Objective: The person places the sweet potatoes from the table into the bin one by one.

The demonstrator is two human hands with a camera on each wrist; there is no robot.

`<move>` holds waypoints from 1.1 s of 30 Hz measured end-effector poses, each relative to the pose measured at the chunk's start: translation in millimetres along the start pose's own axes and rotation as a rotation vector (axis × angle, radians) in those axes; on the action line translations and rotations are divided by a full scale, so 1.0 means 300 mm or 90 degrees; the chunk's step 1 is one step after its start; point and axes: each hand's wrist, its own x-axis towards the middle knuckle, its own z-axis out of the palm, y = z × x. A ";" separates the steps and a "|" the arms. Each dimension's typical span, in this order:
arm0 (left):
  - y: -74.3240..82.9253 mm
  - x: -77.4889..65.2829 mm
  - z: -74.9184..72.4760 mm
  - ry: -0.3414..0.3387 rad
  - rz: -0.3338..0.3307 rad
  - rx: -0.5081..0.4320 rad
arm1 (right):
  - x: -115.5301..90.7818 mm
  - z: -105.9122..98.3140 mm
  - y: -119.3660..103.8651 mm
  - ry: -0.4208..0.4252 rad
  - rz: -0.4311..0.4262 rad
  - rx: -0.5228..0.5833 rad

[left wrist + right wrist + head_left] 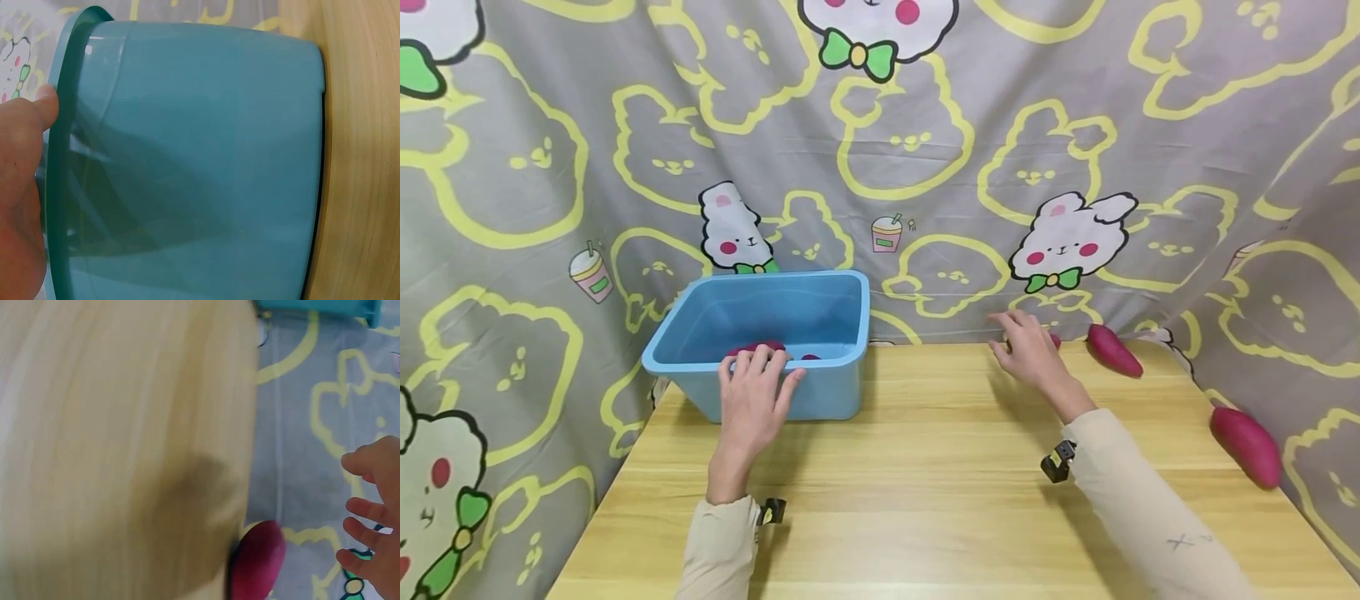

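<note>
My left hand (pixel 754 402) grips the near rim of a blue plastic bin (pixel 831 392), its fingers bent over the edge. In the left wrist view, the thumb lies at the rim, beside the bin's outer wall (pixel 187 137). Inside the bin lie red-purple sweet potatoes (pixel 760 347), partly hidden by the near wall and my fingers. My right hand (pixel 1032 350) hovers over the back of the table with fingers spread and nothing in them. Close by is a sweet potato (pixel 257 562) at the table's back edge, mostly hidden behind the hand in the head view.
Another sweet potato (pixel 1114 351) lies at the back right, and one more (pixel 1247 447) by the right edge of the wooden table (pixel 925 500). A grey patterned curtain (pixel 925 275) hangs around the back and sides.
</note>
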 end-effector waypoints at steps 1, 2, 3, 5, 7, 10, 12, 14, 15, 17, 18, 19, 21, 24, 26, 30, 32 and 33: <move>0.001 0.000 -0.001 0.000 0.000 0.001 | -0.003 0.002 0.010 -0.005 -0.001 -0.007; 0.002 0.001 -0.001 0.000 0.001 0.001 | -0.006 0.005 0.021 -0.011 -0.001 -0.013; 0.002 0.001 -0.001 0.000 0.002 0.001 | -0.010 0.007 0.031 -0.017 0.001 -0.018; 0.007 0.003 0.001 -0.002 0.004 0.002 | -0.025 0.010 0.054 -0.026 0.009 -0.024; 0.011 0.004 0.003 -0.002 0.005 0.000 | -0.037 0.011 0.073 -0.029 0.015 -0.025; 0.013 0.006 0.004 0.000 0.004 -0.001 | -0.045 0.012 0.097 -0.033 0.022 -0.021; 0.012 0.007 0.004 0.001 0.001 -0.001 | -0.046 0.012 0.111 -0.042 0.028 -0.020; 0.011 0.006 0.003 0.001 -0.001 0.000 | -0.045 0.012 0.125 -0.054 0.039 -0.018; 0.010 0.005 0.002 0.000 -0.002 0.000 | -0.045 0.012 0.131 -0.061 0.045 -0.016; 0.007 0.003 0.000 -0.001 -0.004 -0.001 | -0.043 0.012 0.142 -0.073 0.056 -0.015; 0.006 0.001 -0.002 0.000 -0.005 -0.001 | -0.041 0.014 0.148 -0.079 0.061 -0.014; 0.006 0.001 -0.003 0.001 -0.007 -0.001 | -0.041 0.014 0.154 -0.083 0.064 -0.015; 0.005 0.001 -0.005 0.000 -0.009 -0.003 | -0.040 0.014 0.167 -0.095 0.073 -0.017; 0.003 0.002 -0.006 0.000 -0.010 -0.002 | -0.040 0.011 0.186 -0.117 0.086 -0.025; 0.004 0.001 -0.006 -0.001 -0.009 -0.002 | -0.042 0.011 0.200 -0.127 0.095 -0.028; 0.004 0.000 -0.002 0.001 -0.006 0.001 | -0.050 0.019 0.233 -0.139 0.094 -0.032; 0.004 0.001 0.002 0.001 -0.001 0.002 | -0.056 0.021 0.247 -0.142 0.095 -0.035; 0.006 0.002 0.003 0.001 0.001 0.003 | -0.058 0.023 0.255 -0.142 0.096 -0.038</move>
